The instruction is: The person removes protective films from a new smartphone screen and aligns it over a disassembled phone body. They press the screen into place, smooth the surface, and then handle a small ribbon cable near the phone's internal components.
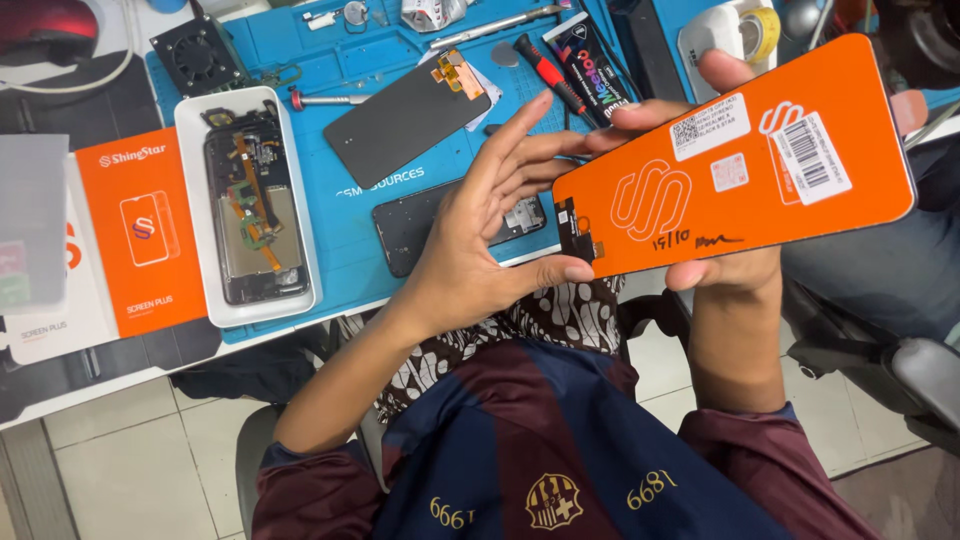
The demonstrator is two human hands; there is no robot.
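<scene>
White tiled floor (130, 450), white workbench (100, 385) (blue mat (350, 270) on top), grey chair (920, 375)

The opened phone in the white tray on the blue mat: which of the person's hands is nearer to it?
Left. The left hand touches the near end of the orange-backed screen panel, right of the opened phone in the white tray. The right hand grips the panel farther right.
</scene>
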